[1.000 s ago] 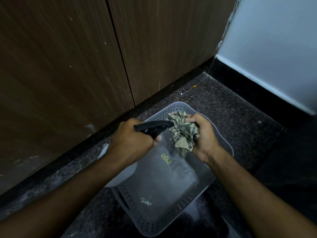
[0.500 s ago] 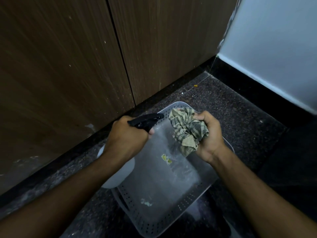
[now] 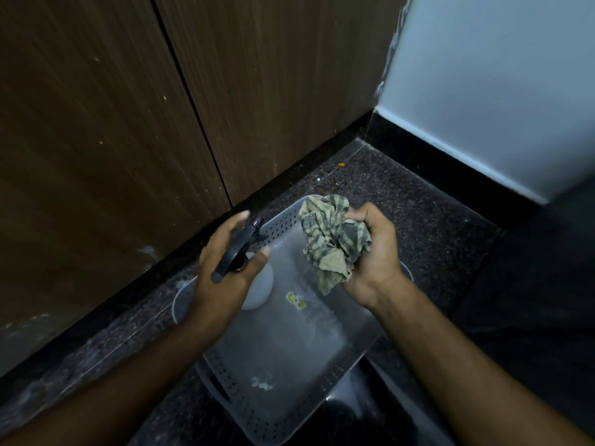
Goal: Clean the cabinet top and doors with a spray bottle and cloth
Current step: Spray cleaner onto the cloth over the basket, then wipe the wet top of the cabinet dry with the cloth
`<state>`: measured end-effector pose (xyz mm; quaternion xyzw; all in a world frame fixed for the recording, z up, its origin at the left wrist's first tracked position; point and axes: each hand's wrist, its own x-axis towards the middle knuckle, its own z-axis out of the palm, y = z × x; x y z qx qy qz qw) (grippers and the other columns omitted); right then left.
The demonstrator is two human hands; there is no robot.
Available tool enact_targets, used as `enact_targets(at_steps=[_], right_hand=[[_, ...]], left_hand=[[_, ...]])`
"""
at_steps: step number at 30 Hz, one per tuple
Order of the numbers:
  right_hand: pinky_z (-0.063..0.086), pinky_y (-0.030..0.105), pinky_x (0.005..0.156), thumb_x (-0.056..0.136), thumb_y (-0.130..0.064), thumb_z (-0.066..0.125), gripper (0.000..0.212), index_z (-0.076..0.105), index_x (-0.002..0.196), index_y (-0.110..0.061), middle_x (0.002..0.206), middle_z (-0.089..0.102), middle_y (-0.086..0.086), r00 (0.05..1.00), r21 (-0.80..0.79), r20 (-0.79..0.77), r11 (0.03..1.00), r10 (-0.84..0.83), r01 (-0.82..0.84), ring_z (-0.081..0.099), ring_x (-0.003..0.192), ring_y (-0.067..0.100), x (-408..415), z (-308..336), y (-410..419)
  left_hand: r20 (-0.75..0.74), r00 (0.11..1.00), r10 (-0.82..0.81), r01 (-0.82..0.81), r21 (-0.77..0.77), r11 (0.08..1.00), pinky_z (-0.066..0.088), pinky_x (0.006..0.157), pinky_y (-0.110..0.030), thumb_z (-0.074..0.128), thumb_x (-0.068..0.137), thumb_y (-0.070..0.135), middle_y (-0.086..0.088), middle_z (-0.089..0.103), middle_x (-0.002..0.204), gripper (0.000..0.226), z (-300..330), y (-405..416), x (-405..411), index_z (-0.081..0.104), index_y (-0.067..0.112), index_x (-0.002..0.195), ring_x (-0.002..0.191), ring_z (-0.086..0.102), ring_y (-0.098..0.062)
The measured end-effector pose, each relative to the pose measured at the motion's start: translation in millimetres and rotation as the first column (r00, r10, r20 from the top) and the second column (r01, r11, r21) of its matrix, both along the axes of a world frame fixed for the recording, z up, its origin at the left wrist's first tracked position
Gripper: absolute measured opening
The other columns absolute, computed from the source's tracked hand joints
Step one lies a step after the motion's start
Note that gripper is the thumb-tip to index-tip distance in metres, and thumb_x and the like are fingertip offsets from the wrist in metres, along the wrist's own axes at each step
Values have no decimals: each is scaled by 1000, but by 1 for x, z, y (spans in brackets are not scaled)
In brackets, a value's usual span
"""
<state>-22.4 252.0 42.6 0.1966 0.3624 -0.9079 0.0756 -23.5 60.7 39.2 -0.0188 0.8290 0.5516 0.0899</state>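
My left hand (image 3: 222,281) holds the spray bottle (image 3: 236,252) by its black trigger head, which lies across the palm with the thumb and fingers loosely around it. The bottle's white body (image 3: 261,286) hangs below the hand, over the left side of a grey perforated basket (image 3: 257,413). My right hand (image 3: 375,255) grips a crumpled green-and-beige checked cloth (image 3: 331,239) above the basket's far end. The brown wooden cabinet doors (image 3: 103,140) rise just behind both hands, with a dark seam between them. The cabinet top is out of view.
The basket stands on a dark speckled stone floor (image 3: 402,201) in front of the cabinet's black plinth. A pale wall (image 3: 499,75) with black skirting closes the right side. Small stickers lie on the basket's bottom.
My left hand has turned palm-up and its fingers have loosened around the spray head, which now points away towards the cabinet. My right hand has lifted the cloth slightly up and right.
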Motion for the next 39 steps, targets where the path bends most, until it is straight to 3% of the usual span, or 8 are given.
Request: enact_targets(at_steps=[5, 8, 10, 15, 18, 23, 32, 39], right_hand=[[47, 32, 60, 80, -25, 47, 21, 59, 87, -9, 75, 58, 10, 998, 37, -6, 997, -63, 63, 56, 63, 22, -6, 25, -8], [45, 33, 63, 79, -24, 46, 15, 53, 82, -11, 78, 58, 10, 998, 140, -57, 990, -14, 22, 55, 67, 21, -7, 58, -4], [45, 34, 64, 76, -23, 48, 14, 48, 83, -12, 77, 55, 10, 995, 199, -103, 980, -4, 24, 54, 68, 21, -5, 88, 5], [43, 32, 59, 72, -19, 49, 27, 53, 97, -11, 82, 49, 15, 974, 304, -199, 938, -107, 165, 51, 62, 22, 14, 172, 28], [42, 35, 61, 72, -21, 50, 20, 54, 88, -10, 75, 51, 14, 961, 392, -220, 887, -165, 242, 49, 64, 26, 42, 220, 49], [40, 37, 63, 67, -27, 52, 30, 50, 94, -14, 89, 43, 15, 960, 564, -167, 777, -226, 281, 40, 78, 30, 106, 291, 105], [43, 32, 59, 88, -29, 60, 23, 55, 72, -13, 63, 57, -2, 914, 938, -100, 269, -393, 219, 54, 59, 16, 189, 342, 172], [48, 29, 82, 76, -32, 73, 30, 74, 104, -23, 109, 57, -1, 959, 930, -92, -366, -269, -14, 59, 96, 19, 190, 325, 208]], left_hand=[[205, 963, 174, -105, -310, 945, 42, 102, -50, 65, 42, 88, -4, 51, 135, 109, -10, -10, 11, 56, 22, 129, 125, 47, -30], [633, 771, 75, 33, -157, 987, 47, 81, -36, 79, 71, 48, -16, 59, 127, 77, 16, -12, 26, 54, 10, 133, 105, 60, -31], [798, 590, -122, 173, 23, 985, 37, 62, -31, 72, 73, 45, -9, 65, 84, 45, 40, -5, 32, 66, 14, 105, 64, 59, -18], [398, 833, -384, 325, 209, 922, 24, 51, -29, 55, 59, 25, -4, 43, 54, 9, 138, 53, 31, 48, 19, 61, 50, 37, -19], [109, 908, -405, 370, 245, 896, 26, 53, -30, 53, 71, 18, -7, 44, 61, 8, 200, 84, 37, 57, 14, 66, 58, 37, -20], [-21, 892, -451, 431, 331, 839, 36, 60, -29, 47, 93, 14, -2, 62, 77, 26, 253, 130, 74, 71, 21, 85, 66, 53, -14], [-42, 913, -406, 381, 448, 809, 44, 60, -6, 50, 95, 6, 12, 69, 92, 27, 274, 192, 133, 69, 24, 102, 76, 63, 4], [-229, 865, -446, 494, 235, 837, 46, 81, -10, 54, 90, 6, 11, 63, 107, 31, 275, 240, 108, 69, 31, 99, 89, 59, 9]])
